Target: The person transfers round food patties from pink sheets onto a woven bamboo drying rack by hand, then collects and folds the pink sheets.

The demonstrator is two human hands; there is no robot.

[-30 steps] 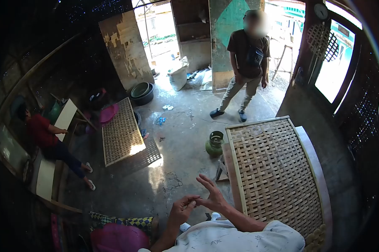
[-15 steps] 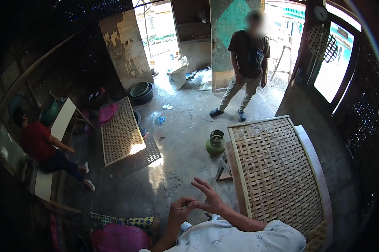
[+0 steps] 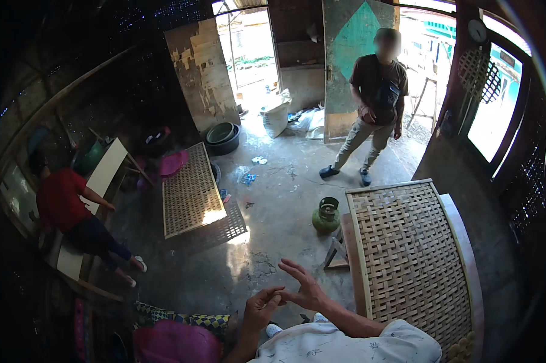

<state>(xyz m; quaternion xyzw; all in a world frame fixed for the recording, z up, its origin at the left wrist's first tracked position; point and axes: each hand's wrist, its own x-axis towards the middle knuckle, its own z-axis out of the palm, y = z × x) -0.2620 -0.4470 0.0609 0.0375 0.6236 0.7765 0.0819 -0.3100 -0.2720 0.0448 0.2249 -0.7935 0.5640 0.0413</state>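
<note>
At the bottom middle, my left hand (image 3: 262,307) is closed in a pinch against the thumb side of my right hand. Whether anything small sits between those fingertips I cannot make out. My right hand (image 3: 307,290) is open, its fingers stretched and apart, with no object in it. Both hands are held up in front of my white patterned shirt (image 3: 345,343), over the concrete floor. To their right, nearest my right forearm, lies a woven bamboo panel (image 3: 415,248) in a light frame. Below left of my left hand is a pink plastic thing (image 3: 176,343), partly cut off.
A green gas cylinder (image 3: 326,216) stands left of the panel's support. Another woven panel (image 3: 191,193) is at centre left. A person in red (image 3: 61,199) is by a bench (image 3: 103,172); another person (image 3: 379,91) stands near the doorway. Basins (image 3: 222,139) and a sack (image 3: 276,120) are farther back.
The view has shifted, so the room appears further right and lower. The standing person's arm has bent up toward the waist. The person in red has shifted their legs. My hands stay together.
</note>
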